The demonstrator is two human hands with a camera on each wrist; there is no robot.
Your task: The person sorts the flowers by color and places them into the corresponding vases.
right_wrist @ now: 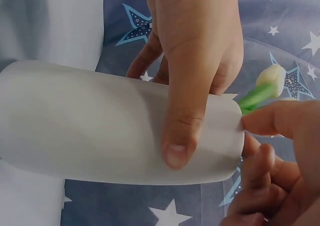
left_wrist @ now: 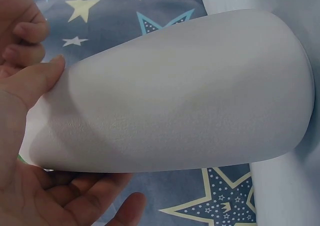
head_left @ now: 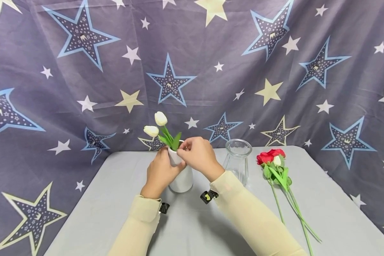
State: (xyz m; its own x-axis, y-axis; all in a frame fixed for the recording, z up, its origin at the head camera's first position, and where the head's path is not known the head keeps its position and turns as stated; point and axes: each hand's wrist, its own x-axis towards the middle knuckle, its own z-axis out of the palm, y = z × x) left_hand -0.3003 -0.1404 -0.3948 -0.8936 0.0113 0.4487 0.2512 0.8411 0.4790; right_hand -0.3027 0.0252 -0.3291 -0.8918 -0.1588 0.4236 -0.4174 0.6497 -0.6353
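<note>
The vase (head_left: pixel 181 182) with 2 tulips (head_left: pixel 160 119) is gripped by the left hand (head_left: pixel 161 173), probably for steadiness; whether the right hand (head_left: pixel 199 155) pinches cannot be told.

left hand (head_left: pixel 163 174) gripping | right hand (head_left: pixel 200 155) fingers (right_wrist: pixel 264 160) bent | forearms (head_left: pixel 252 213) angled inward

In front of me is a table (head_left: pixel 118 181) with a pale grey top. The white vase (head_left: pixel 181 181) that I grip near its mouth stands upright on it. To the right, a little farther back, stands a clear glass vase (head_left: pixel 238 163). Beyond that lie red rose petals (head_left: pixel 269 156) and a white tulip (head_left: pixel 277 161), their green stems (head_left: pixel 296 208) stretching towards my side.
</note>
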